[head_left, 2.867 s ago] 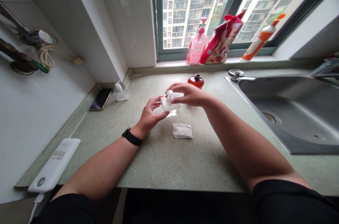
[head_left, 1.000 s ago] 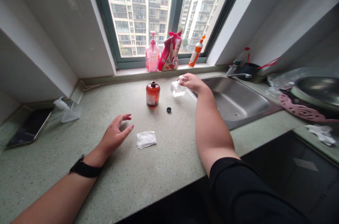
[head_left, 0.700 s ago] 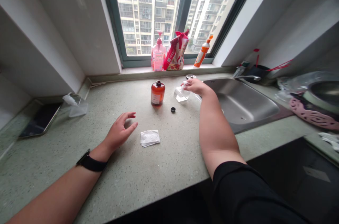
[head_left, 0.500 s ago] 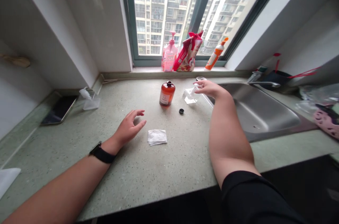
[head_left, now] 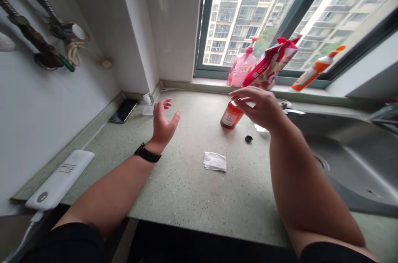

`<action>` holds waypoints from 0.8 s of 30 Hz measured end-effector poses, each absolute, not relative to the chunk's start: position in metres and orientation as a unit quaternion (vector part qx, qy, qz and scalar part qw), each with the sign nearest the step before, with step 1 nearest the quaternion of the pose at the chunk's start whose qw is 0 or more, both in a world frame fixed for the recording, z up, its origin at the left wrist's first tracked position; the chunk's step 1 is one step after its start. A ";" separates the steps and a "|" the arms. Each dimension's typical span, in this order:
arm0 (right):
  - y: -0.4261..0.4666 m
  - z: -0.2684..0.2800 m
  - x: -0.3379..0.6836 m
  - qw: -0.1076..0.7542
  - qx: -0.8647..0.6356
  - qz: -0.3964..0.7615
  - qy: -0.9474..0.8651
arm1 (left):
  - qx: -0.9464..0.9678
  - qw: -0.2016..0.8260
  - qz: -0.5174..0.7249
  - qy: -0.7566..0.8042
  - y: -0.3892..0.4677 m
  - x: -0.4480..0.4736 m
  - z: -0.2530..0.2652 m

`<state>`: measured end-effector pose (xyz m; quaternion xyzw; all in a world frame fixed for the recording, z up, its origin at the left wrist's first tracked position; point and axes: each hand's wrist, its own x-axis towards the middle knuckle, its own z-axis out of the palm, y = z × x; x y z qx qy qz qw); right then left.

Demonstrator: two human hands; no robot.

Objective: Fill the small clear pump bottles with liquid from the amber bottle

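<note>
Standing bottle point(head_left: 231, 117) (amber), speckled counter point(head_left: 180, 196), window point(head_left: 242, 18)

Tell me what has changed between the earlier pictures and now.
The right hand let go of the clear pump bottle near the sink and moved left to the amber bottle; contact there is unclear. The left hand, open, moved toward the other pump bottle by the phone. The amber bottle, black cap and folded tissue stayed put.

the left hand point(head_left: 164, 124) is half cupped, thumb spread apart from loosely curved fingers, the left forearm point(head_left: 115, 188) slanting in from the lower left. the right forearm point(head_left: 298, 176) slants in from the lower right, the right hand point(head_left: 260, 106) palm down, fingers stretched leftward.
</note>
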<state>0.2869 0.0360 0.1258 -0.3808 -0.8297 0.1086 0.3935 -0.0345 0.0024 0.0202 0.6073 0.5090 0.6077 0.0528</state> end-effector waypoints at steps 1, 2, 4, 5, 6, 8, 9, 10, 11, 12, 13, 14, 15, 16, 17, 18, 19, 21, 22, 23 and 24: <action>0.037 0.116 0.275 0.374 -0.366 0.117 -0.844 | 0.598 0.027 0.609 0.520 0.007 -0.044 0.022; 0.037 0.105 0.264 0.353 -0.353 0.128 -0.857 | 0.588 0.001 0.611 0.531 0.013 -0.054 0.024; 0.039 0.081 0.244 0.304 -0.333 0.146 -0.881 | 0.566 -0.044 0.604 0.560 0.025 -0.075 0.022; 0.040 0.069 0.235 0.279 -0.326 0.146 -0.891 | 0.554 -0.063 0.594 0.580 0.030 -0.086 0.019; 0.040 0.058 0.228 0.256 -0.321 0.142 -0.901 | 0.547 -0.074 0.579 0.601 0.036 -0.095 0.015; 0.041 0.041 0.218 0.217 -0.315 0.135 -0.914 | 0.535 -0.077 0.548 0.639 0.045 -0.109 0.005; 0.041 0.034 0.216 0.201 -0.313 0.132 -0.919 | 0.531 -0.074 0.534 0.654 0.049 -0.114 -0.001; 0.041 0.029 0.214 0.189 -0.312 0.131 -0.922 | 0.526 -0.070 0.523 0.667 0.052 -0.117 -0.006; 0.042 0.025 0.214 0.181 -0.311 0.131 -0.924 | 0.519 -0.067 0.516 0.678 0.054 -0.119 -0.011; 0.043 0.023 0.214 0.177 -0.309 0.131 -0.925 | 0.512 -0.062 0.511 0.687 0.055 -0.120 -0.014; 0.044 0.021 0.215 0.174 -0.308 0.132 -0.926 | 0.510 -0.055 0.508 0.692 0.056 -0.121 -0.017; 0.045 0.020 0.215 0.174 -0.306 0.132 -0.927 | 0.514 -0.048 0.503 0.693 0.057 -0.121 -0.019; 0.046 0.020 0.216 0.173 -0.305 0.131 -0.927 | 0.521 -0.041 0.498 0.692 0.057 -0.121 -0.020; 0.046 0.019 0.216 0.172 -0.304 0.131 -0.928 | 0.526 -0.034 0.495 0.691 0.057 -0.121 -0.020; 0.047 0.019 0.216 0.170 -0.302 0.130 -0.929 | 0.530 -0.029 0.493 0.689 0.056 -0.121 -0.020; 0.047 0.018 0.216 0.168 -0.301 0.128 -0.930 | 0.531 -0.025 0.492 0.689 0.056 -0.121 -0.020; 0.047 0.018 0.216 0.165 -0.300 0.127 -0.931 | 0.529 -0.021 0.493 0.690 0.056 -0.122 -0.020; 0.047 0.016 0.216 0.163 -0.299 0.124 -0.932 | 0.523 -0.017 0.494 0.694 0.056 -0.123 -0.020; 0.047 0.016 0.216 0.162 -0.299 0.124 -0.932 | 0.521 -0.013 0.494 0.696 0.056 -0.124 -0.021; 0.046 0.015 0.215 0.161 -0.299 0.123 -0.932 | 0.520 -0.010 0.495 0.696 0.056 -0.125 -0.022; 0.046 0.015 0.215 0.161 -0.301 0.123 -0.932 | 0.519 -0.007 0.497 0.695 0.057 -0.126 -0.023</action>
